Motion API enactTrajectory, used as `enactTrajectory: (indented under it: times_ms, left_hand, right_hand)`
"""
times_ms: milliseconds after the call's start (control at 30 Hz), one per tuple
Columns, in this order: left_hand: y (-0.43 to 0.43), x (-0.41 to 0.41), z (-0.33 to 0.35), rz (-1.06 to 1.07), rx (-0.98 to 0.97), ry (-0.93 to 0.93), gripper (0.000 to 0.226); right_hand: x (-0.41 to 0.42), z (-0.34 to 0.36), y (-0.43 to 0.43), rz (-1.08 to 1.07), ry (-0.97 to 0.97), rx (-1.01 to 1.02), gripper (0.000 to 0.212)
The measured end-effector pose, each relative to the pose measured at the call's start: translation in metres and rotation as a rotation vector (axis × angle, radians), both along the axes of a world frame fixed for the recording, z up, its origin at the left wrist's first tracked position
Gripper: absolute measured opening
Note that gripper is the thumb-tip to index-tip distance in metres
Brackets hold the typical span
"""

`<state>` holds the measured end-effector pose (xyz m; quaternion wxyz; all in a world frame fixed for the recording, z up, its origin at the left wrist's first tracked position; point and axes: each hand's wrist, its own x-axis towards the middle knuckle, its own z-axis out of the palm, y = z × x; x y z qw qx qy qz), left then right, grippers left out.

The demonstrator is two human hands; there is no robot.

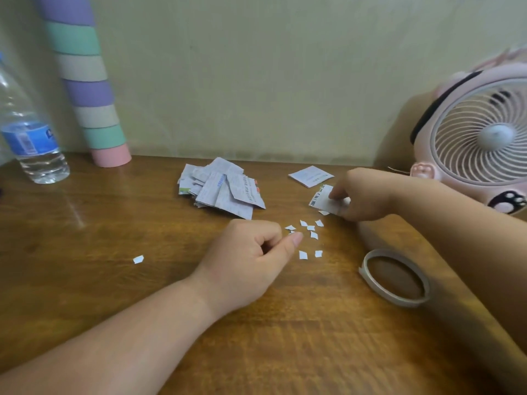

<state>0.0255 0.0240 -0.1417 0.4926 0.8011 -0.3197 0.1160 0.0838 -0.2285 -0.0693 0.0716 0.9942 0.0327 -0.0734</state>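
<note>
The right edge cuts our round pink plastic fan; we cannot read print on the white paper slip.

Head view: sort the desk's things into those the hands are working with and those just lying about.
In use: paper slip in right hand; scraps by left hand; slip pile; folded slip; tape roll, probably.
Lying about: water bottle; striped tube; pink fan.

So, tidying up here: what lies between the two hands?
Small paper scraps lie scattered on the table between the left hand and the right hand, which pinches a paper slip; head view.
</note>
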Motion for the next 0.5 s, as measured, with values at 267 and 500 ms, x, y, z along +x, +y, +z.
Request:
enactTrajectory:
  times_ms: [267,500]
  left_hand:
    - [0.001,-0.001,0.001,-0.013,-0.003,0.033,0.054]
    - [-0.001,0.0,0.004,0.053,-0.133,0.105,0.019]
  right_hand:
    - [0.01,-0.024,-0.001,-0.058,-0.244,0.02,0.028]
    - [-0.018,-0.024,-0.004,-0.194,-0.615,0.502,0.025]
